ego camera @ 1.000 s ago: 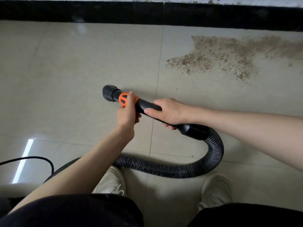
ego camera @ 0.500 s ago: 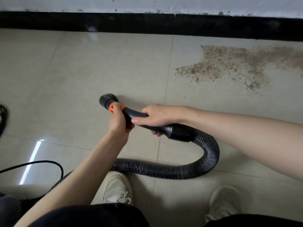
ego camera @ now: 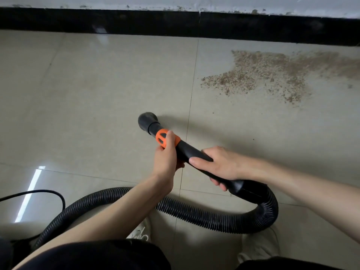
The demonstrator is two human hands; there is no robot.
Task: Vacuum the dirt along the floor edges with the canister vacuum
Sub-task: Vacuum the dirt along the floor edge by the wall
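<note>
Head view: your left hand [ego camera: 165, 152] grips the orange collar [ego camera: 165, 140], your right hand [ego camera: 220, 164] wraps the black wand [ego camera: 187, 151]. The wand's axis runs up-left and its nozzle [ego camera: 147, 121] aims away from the dirt [ego camera: 268, 73], which lies up-right by the black skirting [ego camera: 175, 22], nearer your right hand. Versus the earlier frames, the nozzle sits further right.

The person's forearms are bare, with no sleeves, watch or rings showing on either of the hands. Black trousers [ego camera: 93, 256] cover both legs at the near edge, and pale off-white lace-up shoes [ego camera: 259, 246] are on the feet.
</note>
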